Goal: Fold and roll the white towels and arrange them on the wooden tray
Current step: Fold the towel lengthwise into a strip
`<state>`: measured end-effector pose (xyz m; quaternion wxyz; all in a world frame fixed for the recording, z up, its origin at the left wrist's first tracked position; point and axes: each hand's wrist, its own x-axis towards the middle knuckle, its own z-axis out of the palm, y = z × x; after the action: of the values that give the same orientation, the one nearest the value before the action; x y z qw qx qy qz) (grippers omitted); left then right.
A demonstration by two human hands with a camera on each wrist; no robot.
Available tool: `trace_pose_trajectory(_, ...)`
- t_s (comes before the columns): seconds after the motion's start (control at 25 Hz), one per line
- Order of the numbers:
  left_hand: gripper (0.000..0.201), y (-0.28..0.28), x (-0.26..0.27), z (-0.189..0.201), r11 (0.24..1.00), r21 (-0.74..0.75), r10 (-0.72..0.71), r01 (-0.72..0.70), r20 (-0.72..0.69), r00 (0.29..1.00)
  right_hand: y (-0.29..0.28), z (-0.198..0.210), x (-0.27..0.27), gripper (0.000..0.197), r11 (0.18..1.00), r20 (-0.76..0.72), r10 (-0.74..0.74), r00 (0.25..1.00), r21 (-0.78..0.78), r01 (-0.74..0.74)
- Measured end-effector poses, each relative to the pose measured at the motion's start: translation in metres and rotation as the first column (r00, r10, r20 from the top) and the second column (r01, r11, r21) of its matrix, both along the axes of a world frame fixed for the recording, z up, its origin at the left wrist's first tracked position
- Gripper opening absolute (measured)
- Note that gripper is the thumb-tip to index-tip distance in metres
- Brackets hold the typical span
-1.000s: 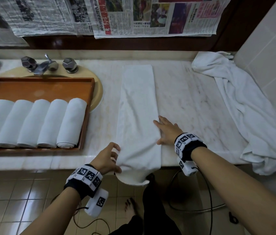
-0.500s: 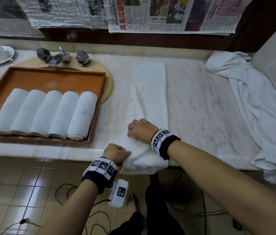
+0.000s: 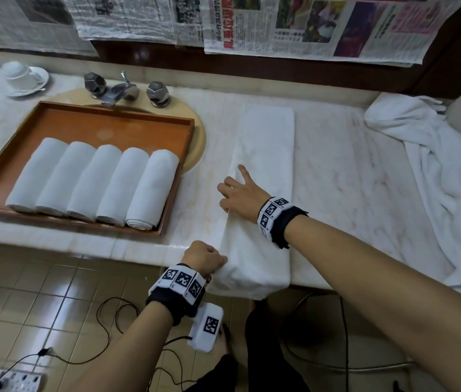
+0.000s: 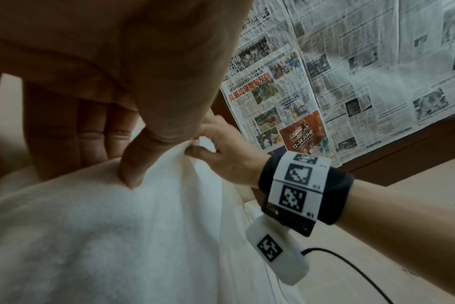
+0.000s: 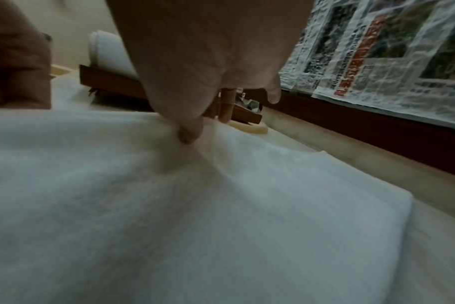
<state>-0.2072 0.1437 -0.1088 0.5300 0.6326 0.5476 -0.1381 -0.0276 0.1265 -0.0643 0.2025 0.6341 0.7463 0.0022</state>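
A white towel [image 3: 266, 154], folded into a long strip, lies on the marble counter with its near end hanging over the front edge. My left hand [image 3: 209, 260] grips the near left corner of the towel [image 4: 117, 236], thumb on top. My right hand [image 3: 233, 190] sits at the strip's left edge and pinches a fold there [image 5: 190, 131], index finger pointing away. To the left, the wooden tray [image 3: 110, 128] holds several rolled white towels [image 3: 104, 182] side by side.
A loose white towel heap [image 3: 436, 179] sprawls over the counter's right end and over the edge. A tap [image 3: 121, 91] stands behind the tray, a cup on a saucer [image 3: 22, 77] at far left. Newspapers [image 3: 308, 24] cover the wall. Cables and a power strip [image 3: 5, 380] lie on the floor.
My right hand crossed from the towel's right edge to its left edge and pinched it. My left hand closed on the near left corner. The head view swung left.
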Motion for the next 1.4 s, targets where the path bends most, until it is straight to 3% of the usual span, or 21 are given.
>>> trace_pose_trajectory(0.12,0.024,0.005,0.003,0.006,1.000,0.008,0.001,-0.001,-0.016,1.000,0.006,-0.008,0.002,0.029,0.996,-0.050,-0.072,0.996,-0.053,0.069)
trace_pose_trajectory(0.28,0.014,0.011,0.011,0.012,0.986,0.169,0.013,-0.006,-0.041,0.999,0.013,-0.017,0.005,0.028,0.987,-0.079,-0.112,0.991,-0.124,0.102)
trace_pose_trajectory(0.48,0.011,0.016,0.018,0.011,0.986,0.144,-0.064,0.085,-0.144,0.988,0.028,-0.011,0.006,0.026,0.987,-0.073,-0.065,0.995,-0.151,0.053)
trace_pose_trajectory(0.64,0.011,0.020,0.027,0.008,0.986,0.163,-0.027,0.044,-0.106,0.994,0.035,-0.011,0.012,0.025,0.979,-0.075,-0.052,0.996,-0.202,0.036)
trace_pose_trajectory(0.76,0.007,0.020,0.031,0.003,0.983,0.161,-0.067,0.091,-0.147,0.987,0.044,-0.010,0.017,0.023,0.982,-0.089,0.015,0.996,-0.187,-0.032)
trace_pose_trajectory(0.92,0.016,0.030,0.036,0.001,0.984,0.129,-0.094,0.119,-0.190,0.977,0.051,-0.007,0.028,0.025,0.975,-0.047,-0.001,0.999,-0.224,-0.009)
trace_pose_trajectory(1.08,0.013,0.038,0.053,0.003,0.972,0.222,-0.060,0.082,-0.102,0.993,0.060,-0.002,0.037,0.028,0.982,-0.078,0.000,0.997,-0.187,-0.015)
trace_pose_trajectory(1.2,0.009,0.042,0.062,0.004,0.970,0.226,-0.060,0.091,-0.141,0.988,0.063,-0.007,0.048,0.028,0.980,-0.104,0.006,0.995,-0.196,-0.027)
trace_pose_trajectory(1.4,0.020,0.045,0.072,0.004,0.955,0.298,0.032,-0.015,-0.052,0.998,0.075,-0.011,0.061,0.026,0.989,-0.087,-0.020,0.996,-0.147,0.007)
